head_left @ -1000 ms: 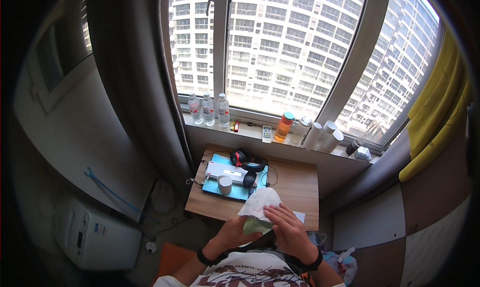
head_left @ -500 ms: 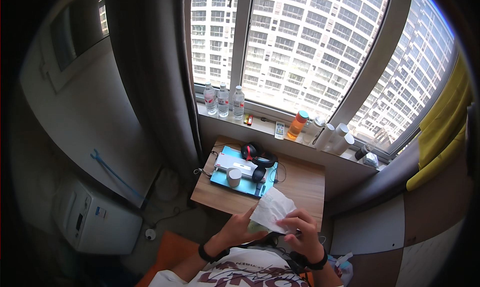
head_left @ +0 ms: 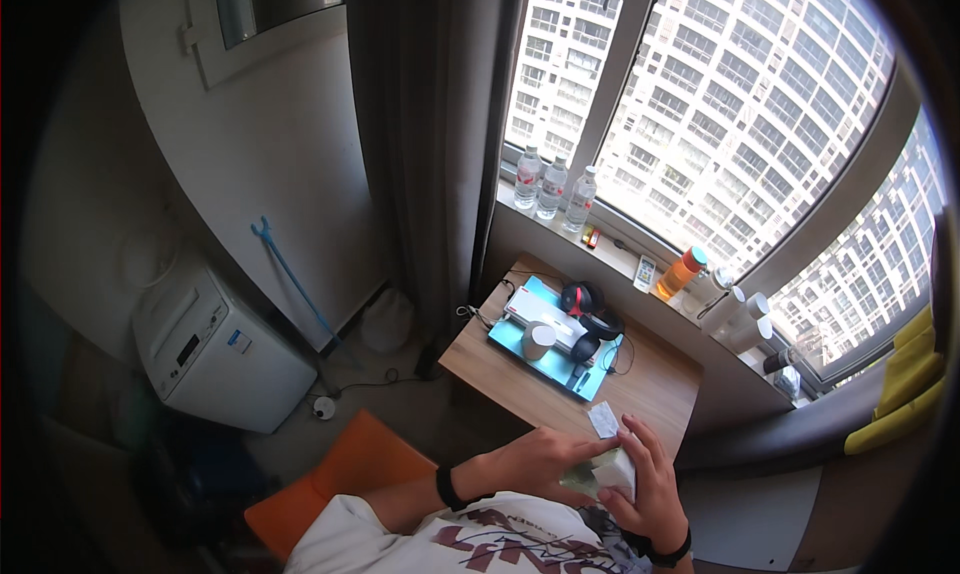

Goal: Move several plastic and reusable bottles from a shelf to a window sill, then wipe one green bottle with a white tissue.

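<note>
A: What shows at the left of the frame?
B: A white washing machine (head_left: 230, 359), with a blue pole (head_left: 292, 274) leaning on the wall just right of it. Lower down, an orange chair (head_left: 365, 459) sits beside the person's sleeve.

A: And toward the middle?
B: A dark curtain (head_left: 420, 124) hangs from the top edge. Right of it, three clear bottles (head_left: 551, 188) stand in a row on the window sill. Below them is a wooden table (head_left: 470, 359), carrying a cup (head_left: 538, 340) and black headphones (head_left: 584, 348) over a light blue flat thing (head_left: 513, 342).

A: Where are the hands?
B: Low in the frame, right of centre, in front of the table. The left hand (head_left: 540, 461) is partly open, fingers nearly straight and reaching right. A pale green piece (head_left: 577, 478) shows between its fingers and thumb; I cannot tell whether it grips that.

A: Where's the white paper (head_left: 617, 473)?
B: Between the hands, folded, beside the green piece. The right hand (head_left: 655, 489) is half curled round it, thumb at its lower edge, holding it.

A: Farther right?
B: An orange bottle (head_left: 680, 276) on the sill, then a yellow cloth (head_left: 905, 374) at the right edge.
</note>
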